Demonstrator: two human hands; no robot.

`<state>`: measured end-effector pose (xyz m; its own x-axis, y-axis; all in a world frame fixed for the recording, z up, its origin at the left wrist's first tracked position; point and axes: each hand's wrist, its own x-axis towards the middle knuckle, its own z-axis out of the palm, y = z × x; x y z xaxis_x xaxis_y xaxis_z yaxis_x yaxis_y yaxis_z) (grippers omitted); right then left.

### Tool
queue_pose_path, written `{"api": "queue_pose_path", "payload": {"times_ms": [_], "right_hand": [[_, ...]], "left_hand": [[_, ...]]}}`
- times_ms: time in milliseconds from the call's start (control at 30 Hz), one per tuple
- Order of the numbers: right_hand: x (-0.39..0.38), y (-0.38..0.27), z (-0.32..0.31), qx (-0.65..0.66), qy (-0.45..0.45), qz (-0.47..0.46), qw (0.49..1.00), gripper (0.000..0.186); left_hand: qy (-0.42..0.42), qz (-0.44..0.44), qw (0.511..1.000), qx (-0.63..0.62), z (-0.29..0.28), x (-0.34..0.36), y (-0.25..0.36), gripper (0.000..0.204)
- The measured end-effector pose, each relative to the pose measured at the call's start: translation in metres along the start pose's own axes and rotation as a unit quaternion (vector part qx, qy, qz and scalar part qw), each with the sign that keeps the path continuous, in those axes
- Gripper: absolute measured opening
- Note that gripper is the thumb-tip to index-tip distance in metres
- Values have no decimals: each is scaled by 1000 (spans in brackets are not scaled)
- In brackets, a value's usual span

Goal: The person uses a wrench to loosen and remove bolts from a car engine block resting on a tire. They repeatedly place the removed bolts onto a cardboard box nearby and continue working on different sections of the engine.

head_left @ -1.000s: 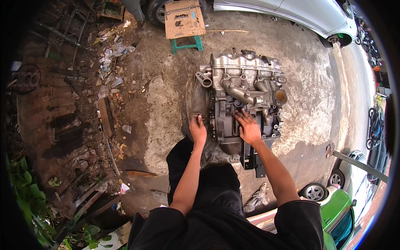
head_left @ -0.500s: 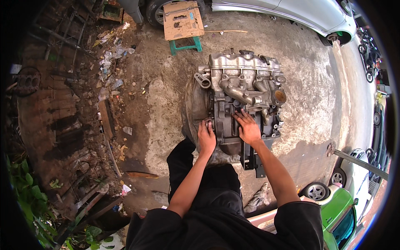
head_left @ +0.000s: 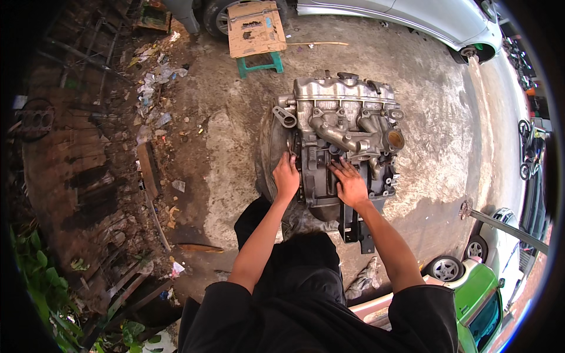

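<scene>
An engine (head_left: 344, 97) stands on the ground before me, with a cast intake manifold (head_left: 335, 132) along its near side. At its left end my left hand (head_left: 286, 176) is closed round a slim metal wrench (head_left: 289, 146), whose tip sticks out beyond my fingers beside the block's edge. Much of the wrench is hidden in the hand. Flat against the dark engine block (head_left: 321, 182), just below the manifold, rests my right hand (head_left: 351, 183), fingers stretched and slightly apart, holding nothing. A black bracket (head_left: 349, 226) juts from the block's near side toward me.
Beyond the engine, a green stool (head_left: 260, 63) carries a cardboard sheet (head_left: 256, 35) with a long tool (head_left: 254, 15) on it. A silver car (head_left: 406, 15) is behind. Litter (head_left: 154, 88) and a wood plank (head_left: 148, 169) lie left; a green vehicle (head_left: 477, 294) stands right.
My left hand has moved slightly left and up along the engine's end, and the wrench tip now shows above the fingers. My right hand stays on the block.
</scene>
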<state>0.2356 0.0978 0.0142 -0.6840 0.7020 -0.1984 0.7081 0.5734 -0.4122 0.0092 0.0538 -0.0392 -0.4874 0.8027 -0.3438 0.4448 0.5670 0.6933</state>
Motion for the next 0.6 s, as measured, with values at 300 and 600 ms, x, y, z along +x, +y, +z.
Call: {"api": "queue_pose_path", "payload": {"times_ms": [300, 600], "right_hand": [[0, 2, 1, -9, 7, -4, 1000, 62], [-1, 0, 2, -5, 10, -4, 1000, 67]], "left_hand": [[-113, -386, 857, -321, 49, 78, -89, 40], [23, -218, 952, -212, -20, 3, -28, 42]]}}
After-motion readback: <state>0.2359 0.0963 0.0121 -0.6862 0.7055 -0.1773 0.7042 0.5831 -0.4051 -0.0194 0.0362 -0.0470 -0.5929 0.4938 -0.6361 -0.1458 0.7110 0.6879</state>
